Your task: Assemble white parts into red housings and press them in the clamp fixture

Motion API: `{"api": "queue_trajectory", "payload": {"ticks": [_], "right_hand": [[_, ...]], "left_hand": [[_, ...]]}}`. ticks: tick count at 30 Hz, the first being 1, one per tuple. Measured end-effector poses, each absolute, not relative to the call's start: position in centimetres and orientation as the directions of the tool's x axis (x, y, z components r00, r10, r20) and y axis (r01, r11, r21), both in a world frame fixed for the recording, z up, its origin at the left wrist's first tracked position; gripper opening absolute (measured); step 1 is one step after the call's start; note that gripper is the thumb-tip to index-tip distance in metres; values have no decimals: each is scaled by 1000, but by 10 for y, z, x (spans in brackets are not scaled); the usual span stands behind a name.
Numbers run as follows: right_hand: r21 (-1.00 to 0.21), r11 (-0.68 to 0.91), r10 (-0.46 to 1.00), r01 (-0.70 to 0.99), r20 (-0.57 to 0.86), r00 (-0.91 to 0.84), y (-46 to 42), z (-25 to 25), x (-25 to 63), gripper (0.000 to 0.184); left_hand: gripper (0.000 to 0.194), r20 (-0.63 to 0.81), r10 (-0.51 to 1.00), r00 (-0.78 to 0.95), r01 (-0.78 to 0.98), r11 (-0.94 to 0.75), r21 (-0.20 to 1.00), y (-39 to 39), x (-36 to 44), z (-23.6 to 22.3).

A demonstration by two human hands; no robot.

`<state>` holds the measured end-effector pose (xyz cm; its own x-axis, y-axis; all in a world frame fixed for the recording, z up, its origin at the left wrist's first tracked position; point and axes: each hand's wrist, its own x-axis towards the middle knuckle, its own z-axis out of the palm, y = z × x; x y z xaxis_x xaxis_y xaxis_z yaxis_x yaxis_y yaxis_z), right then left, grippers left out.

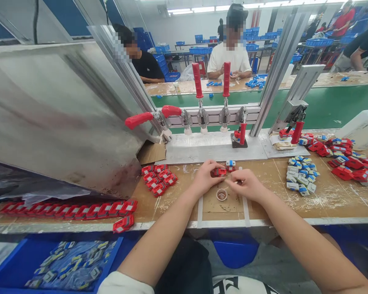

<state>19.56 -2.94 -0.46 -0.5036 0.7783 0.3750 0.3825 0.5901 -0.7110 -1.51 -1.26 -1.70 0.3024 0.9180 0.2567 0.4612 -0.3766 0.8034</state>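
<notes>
My left hand (205, 176) is closed round a small red plastic housing (219, 172), holding it just above the bench. Close to its right side is my right hand (245, 185), fingers curled in a pinch; a thin thing may be between them, but I cannot make it out. A white-and-blue block (231, 164) sits just beyond both hands. Below them, on a cardboard sheet (223, 210) edged with white tape, stands a small round cup (221, 194) with something brown inside.
Red housings (159, 179) cluster at left, beside a long row of more (79, 210). White-and-blue blocks (302, 173) and a red heap (352, 159) lie right. Red-handled toggle clamps (198, 79) stand behind. A blue bin (115, 261) sits below the edge. People work opposite.
</notes>
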Motion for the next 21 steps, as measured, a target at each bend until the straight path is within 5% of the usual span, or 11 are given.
{"api": "queue_trajectory", "payload": {"ticks": [3, 7, 9, 12, 15, 21], "right_hand": [[-490, 676, 698, 550, 186, -691, -40, 0, 186, 42], [-180, 679, 732, 712, 83, -676, -48, 22, 186, 45], [-127, 555, 832, 822, 103, -545, -47, 37, 209, 47], [-25, 113, 987, 993, 117, -109, -39, 55, 273, 47], [98, -258, 966, 961, 22, 258, -27, 58, 339, 46], [71, -274, 951, 959, -129, 282, -14, 38, 366, 48]], "left_hand": [[32, 264, 928, 262, 475, -362, 802, -11, -19, -16], [33, 266, 934, 237, 471, -350, 810, -7, -21, -17], [40, 257, 942, 217, 448, -330, 831, -6, -22, -17], [54, 250, 958, 137, 367, -284, 886, -6, -22, -15], [49, 281, 957, 71, 310, -289, 906, -7, -21, -10], [41, 387, 920, 60, 222, -391, 893, -12, -16, 5]]}}
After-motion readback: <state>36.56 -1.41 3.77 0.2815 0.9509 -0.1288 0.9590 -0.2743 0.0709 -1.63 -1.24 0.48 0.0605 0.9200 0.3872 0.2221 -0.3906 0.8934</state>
